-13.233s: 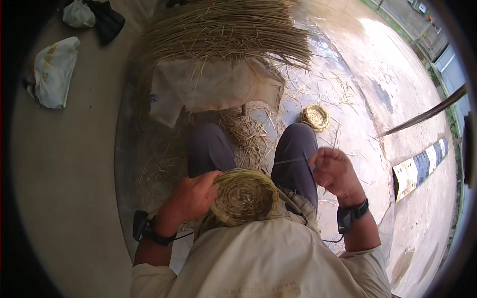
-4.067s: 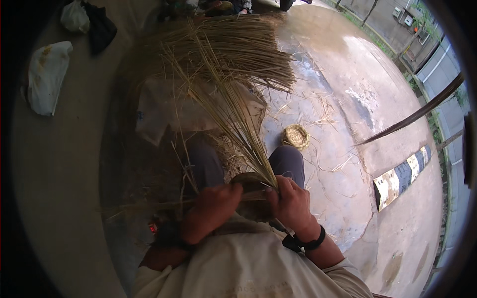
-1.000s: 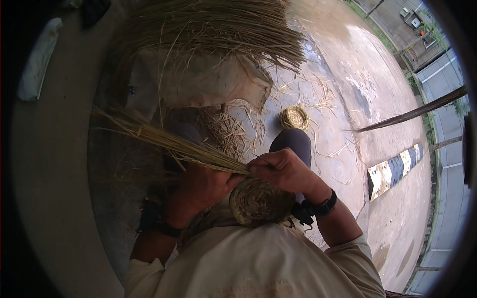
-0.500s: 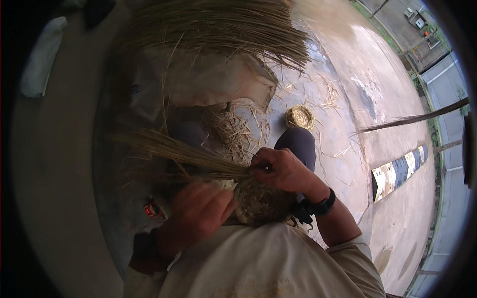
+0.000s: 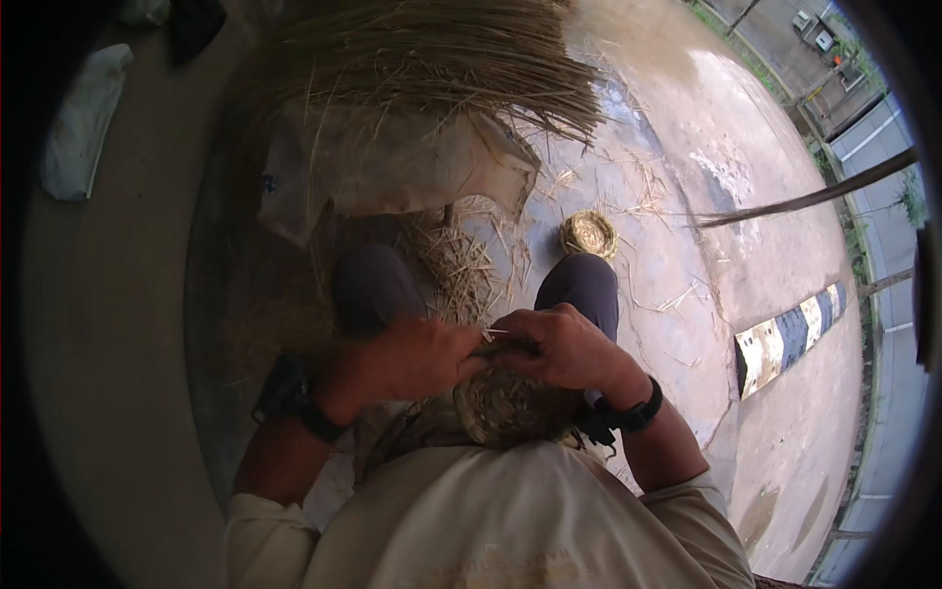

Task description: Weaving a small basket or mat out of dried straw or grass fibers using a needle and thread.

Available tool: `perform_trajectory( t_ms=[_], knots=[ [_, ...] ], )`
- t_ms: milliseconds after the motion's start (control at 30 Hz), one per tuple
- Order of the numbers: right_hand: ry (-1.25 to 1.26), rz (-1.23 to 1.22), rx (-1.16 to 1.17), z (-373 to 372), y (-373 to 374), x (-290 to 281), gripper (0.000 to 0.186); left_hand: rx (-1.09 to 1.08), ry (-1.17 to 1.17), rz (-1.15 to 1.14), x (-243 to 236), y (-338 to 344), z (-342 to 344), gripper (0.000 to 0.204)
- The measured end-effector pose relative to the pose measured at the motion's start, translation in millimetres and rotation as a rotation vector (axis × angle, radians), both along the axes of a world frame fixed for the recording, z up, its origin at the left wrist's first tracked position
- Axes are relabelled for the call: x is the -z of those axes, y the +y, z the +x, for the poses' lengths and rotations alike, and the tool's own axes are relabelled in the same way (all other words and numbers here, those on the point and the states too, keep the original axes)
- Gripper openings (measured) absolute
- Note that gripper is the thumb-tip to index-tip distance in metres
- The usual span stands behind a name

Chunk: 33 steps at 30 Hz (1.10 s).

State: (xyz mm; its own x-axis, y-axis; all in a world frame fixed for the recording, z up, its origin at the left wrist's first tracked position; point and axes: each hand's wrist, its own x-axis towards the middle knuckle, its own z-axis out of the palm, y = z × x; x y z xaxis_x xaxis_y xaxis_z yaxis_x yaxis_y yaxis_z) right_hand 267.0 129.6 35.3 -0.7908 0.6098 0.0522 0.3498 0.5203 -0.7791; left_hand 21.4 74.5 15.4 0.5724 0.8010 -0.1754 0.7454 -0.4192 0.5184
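Observation:
In my lap rests a round coiled straw basket, its far rim hidden under my hands. My right hand is closed at that rim, its fingers bent round the straw there. Close against it, my left hand is closed over the straw bundle, whose loose ends blur out to the left. A thin pale strand shows between the fingertips of both hands. Most of the bundle between my hands is hidden by my fingers.
Beyond my knees stands a cloth-covered support with a large heap of long straw. Cut straw bits litter the ground. A second small straw basket sits past my right knee. A striped block lies far right.
My left hand has moved up and right, from below the straw bundle onto it beside my right hand. The bundle, plainly visible before, is now mostly covered. My right hand stays near the rim.

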Motion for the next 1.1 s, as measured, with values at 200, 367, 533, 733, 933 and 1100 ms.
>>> perform_trajectory(
  t_ms=[200, 367, 533, 733, 933, 1100],
  knots=[
    [0.067, 0.03, -0.113, 8, 2, 6, 0.025, -0.206, -0.085, 0.176, 9, -35, 21, 0.024],
    [0.221, -0.069, 0.103, 21, 2, 17, 0.017, -0.27, -0.225, 0.282, 20, -40, 33, 0.02],
    [0.364, -0.556, 0.497, 77, 14, 7, 0.018, -0.299, -0.33, 0.246, 20, -41, 39, 0.016],
    [0.117, -0.421, 0.496, 125, 3, -11, 0.014, -0.301, -0.344, 0.218, 16, -41, 39, 0.014],
    [0.741, -1.071, 0.515, 136, -14, -2, 0.009, -0.257, -0.351, 0.279, 13, -39, 46, 0.018],
    [0.894, -1.062, 0.437, 75, 7, -47, 0.013, -0.212, -0.274, 0.284, 6, -35, 53, 0.019]
  ],
)
